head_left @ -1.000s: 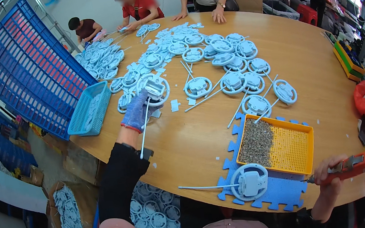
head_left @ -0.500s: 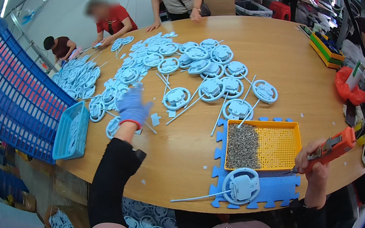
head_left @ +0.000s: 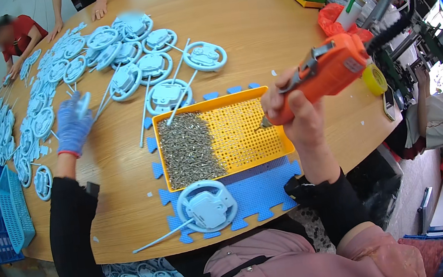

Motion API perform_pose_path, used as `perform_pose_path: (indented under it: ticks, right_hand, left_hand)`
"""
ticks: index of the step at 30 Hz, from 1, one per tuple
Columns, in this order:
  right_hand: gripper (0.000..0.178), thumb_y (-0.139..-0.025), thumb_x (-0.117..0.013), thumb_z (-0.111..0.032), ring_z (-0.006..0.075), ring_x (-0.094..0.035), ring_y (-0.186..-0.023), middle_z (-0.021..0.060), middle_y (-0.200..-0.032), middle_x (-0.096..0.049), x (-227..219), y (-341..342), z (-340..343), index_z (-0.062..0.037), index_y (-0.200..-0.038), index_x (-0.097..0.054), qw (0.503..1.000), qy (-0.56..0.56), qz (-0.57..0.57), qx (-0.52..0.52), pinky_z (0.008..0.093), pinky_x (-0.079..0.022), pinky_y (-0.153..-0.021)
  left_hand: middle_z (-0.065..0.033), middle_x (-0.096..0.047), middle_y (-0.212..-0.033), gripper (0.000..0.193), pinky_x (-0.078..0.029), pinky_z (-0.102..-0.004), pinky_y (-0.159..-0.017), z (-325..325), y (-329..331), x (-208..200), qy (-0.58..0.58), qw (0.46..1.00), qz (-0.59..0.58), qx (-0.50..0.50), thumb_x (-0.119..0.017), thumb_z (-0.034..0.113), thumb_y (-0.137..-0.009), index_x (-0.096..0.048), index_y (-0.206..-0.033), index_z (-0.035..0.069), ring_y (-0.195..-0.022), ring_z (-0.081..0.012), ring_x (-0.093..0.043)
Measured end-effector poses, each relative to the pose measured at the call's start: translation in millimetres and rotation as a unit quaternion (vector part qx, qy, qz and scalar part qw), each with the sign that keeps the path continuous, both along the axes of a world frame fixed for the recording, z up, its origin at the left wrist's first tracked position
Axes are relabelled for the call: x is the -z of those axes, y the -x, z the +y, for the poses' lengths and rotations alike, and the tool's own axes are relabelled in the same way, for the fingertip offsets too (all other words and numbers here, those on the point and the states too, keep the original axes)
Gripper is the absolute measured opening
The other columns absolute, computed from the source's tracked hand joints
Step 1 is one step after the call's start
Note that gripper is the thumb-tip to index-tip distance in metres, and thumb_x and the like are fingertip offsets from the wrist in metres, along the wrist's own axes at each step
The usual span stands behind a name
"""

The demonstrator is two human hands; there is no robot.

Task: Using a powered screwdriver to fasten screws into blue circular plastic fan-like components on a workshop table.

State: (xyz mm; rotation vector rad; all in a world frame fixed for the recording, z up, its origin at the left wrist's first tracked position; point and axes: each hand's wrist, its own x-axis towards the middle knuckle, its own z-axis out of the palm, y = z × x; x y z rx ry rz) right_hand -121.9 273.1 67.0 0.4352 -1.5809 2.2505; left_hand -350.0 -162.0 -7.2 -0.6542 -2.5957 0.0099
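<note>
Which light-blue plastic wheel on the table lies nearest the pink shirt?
The wheel on the blue foam mat, nearer than the yellow plastic tray; others lie farther.

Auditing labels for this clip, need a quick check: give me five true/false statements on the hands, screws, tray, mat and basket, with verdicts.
1. The right hand grips an orange power screwdriver. True.
2. A light-blue steering wheel lies on the blue mat, at the near side of the yellow tray. True.
3. The screws fill the tray's right part. False: they lie in its left part.
4. The left hand is bare. False: it wears a blue glove.
5. The light-blue basket is left of the tray. True.
</note>
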Motion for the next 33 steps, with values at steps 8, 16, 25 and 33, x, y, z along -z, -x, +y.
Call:
perform_pose_path:
  ticks: [8,16,25,33]
  right_hand:
    - [0.035,-0.085,-0.069,-0.033,0.0149,-0.052,-0.063,0.0033,-0.074,-0.054,16,4,1,-0.0080,-0.100,-0.051,0.999,0.018,-0.014,0.047,0.0300,-0.042,-0.062]
    - [0.034,-0.085,-0.069,-0.033,0.0148,-0.053,-0.064,0.0031,-0.075,-0.054,23,15,-7,-0.0078,-0.097,-0.050,0.999,0.012,-0.026,0.025,0.0294,-0.043,-0.063]
    - [0.029,-0.086,-0.067,-0.030,0.0150,-0.052,-0.064,0.0033,-0.074,-0.054,25,14,-7,-0.0080,-0.095,-0.050,1.000,0.018,-0.006,0.012,0.0295,-0.043,-0.062]
    - [0.046,-0.084,-0.065,-0.047,0.0139,-0.051,-0.062,0.0025,-0.072,-0.051,-29,-34,-19,-0.0072,-0.101,-0.050,0.997,-0.033,0.063,-0.022,0.0297,-0.043,-0.062]
  left_hand:
    - [-0.0176,-0.053,-0.105,0.058,-0.047,-0.0397,-0.081,108,-233,-107,0.017,0.995,-0.039,-0.093,-0.072,0.011,-0.069,-0.053,-0.124,0.005,-0.094,-0.0347,-0.054]
    - [-0.0200,-0.050,-0.118,0.077,-0.043,-0.0398,-0.094,116,-313,-33,-0.229,0.956,-0.128,-0.129,-0.081,0.022,-0.064,-0.048,-0.131,0.003,-0.111,-0.0345,-0.050]
    - [-0.0166,-0.052,-0.105,0.075,-0.040,-0.0467,-0.082,195,-339,-32,-0.281,0.936,-0.210,0.000,-0.083,0.040,-0.057,-0.056,-0.117,0.003,-0.096,-0.0341,-0.050]
    - [-0.0167,-0.054,-0.112,0.072,-0.035,-0.0481,-0.093,219,-334,-33,-0.223,0.956,-0.193,0.008,-0.082,0.042,-0.058,-0.058,-0.115,0.005,-0.106,-0.0351,-0.050]
